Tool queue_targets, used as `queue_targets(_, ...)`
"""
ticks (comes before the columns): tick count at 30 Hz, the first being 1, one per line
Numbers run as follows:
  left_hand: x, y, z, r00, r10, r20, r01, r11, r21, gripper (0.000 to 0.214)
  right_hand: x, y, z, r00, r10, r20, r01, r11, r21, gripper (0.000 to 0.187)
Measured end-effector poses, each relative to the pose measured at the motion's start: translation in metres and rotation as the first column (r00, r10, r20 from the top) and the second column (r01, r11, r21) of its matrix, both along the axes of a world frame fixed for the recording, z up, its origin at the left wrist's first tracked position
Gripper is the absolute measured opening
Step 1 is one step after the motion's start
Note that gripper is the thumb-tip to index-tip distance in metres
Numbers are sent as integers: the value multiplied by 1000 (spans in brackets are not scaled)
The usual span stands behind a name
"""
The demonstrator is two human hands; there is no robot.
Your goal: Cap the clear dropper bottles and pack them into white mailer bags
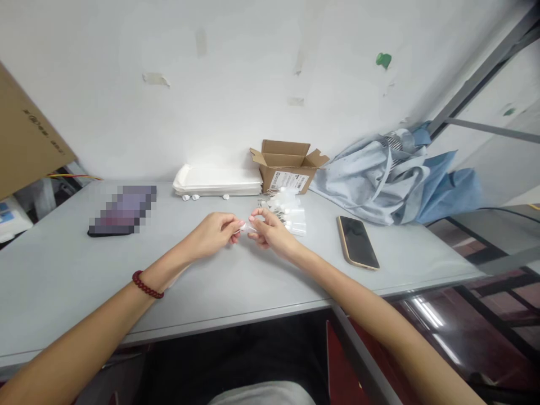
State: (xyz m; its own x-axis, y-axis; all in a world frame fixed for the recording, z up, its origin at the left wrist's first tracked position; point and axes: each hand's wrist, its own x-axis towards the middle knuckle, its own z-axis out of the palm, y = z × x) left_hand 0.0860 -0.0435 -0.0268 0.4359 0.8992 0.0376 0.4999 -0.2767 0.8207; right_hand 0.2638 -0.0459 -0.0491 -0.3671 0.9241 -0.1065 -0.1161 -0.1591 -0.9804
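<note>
Both hands meet over the middle of the grey table. My left hand (pixel 219 232) is closed in a pinch on a small white piece (pixel 243 226), whose kind is too small to make out. My right hand (pixel 270 229) has its thumb and fingers closed at the other side of that piece, and a bit of clear material shows between the hands. Just behind my right hand lies a pile of clear plastic pieces with white ends and thin strings (pixel 291 211). Several small white pieces (pixel 195 197) sit in front of a white stack (pixel 223 180).
An open cardboard box (pixel 291 163) stands against the wall. On the right lie a phone (pixel 358 243) and blue cloth bags (pixel 379 174). A blurred dark-edged device (pixel 122 211) lies at left. A large carton (pixel 29 129) rises at far left. The table's front edge (pixel 236 320) is near me.
</note>
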Motion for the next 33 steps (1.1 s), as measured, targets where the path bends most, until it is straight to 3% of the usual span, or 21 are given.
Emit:
queue_targets(5,0,-1,-2,992,6,-125,20,980,200,30,4,0,7,994,74,-81,-86,984,-154,39)
queue_targets(10,0,0,-3,992,-7,-129,43,957,286,27,7,5,6,985,149,-88,-164,969,-187,34)
queue_targets(13,-3,6,-1,997,21,-80,1,963,268,29,9,10,3,996,88,-2,-88,994,-71,31)
queue_targets(15,-10,14,1,993,93,-67,-71,958,276,30,12,15,2,995,-12,98,-1,991,135,29)
queue_targets(17,-23,25,2,974,208,-91,-172,938,301,31,20,22,2,966,-174,190,86,912,401,28)
queue_targets(19,-41,38,-1,928,335,-163,-260,896,360,31,32,30,2,904,-361,231,151,773,616,26)
queue_targets(22,-69,58,-11,798,473,-373,-244,820,518,36,53,45,3,765,-611,202,261,581,771,22)
queue_targets(24,-83,70,-20,771,499,-397,-242,805,542,40,67,55,2,646,-734,207,256,465,848,19)
queue_targets(26,-92,80,-30,761,493,-422,-206,800,564,42,78,63,-1,551,-807,213,212,382,900,16)
queue_targets(29,-100,90,-42,773,453,-443,-123,793,597,44,87,71,-9,484,-834,265,99,353,931,13)
queue_targets(33,-103,96,-50,767,446,-462,-78,779,623,46,88,77,-19,439,-820,367,36,424,905,16)
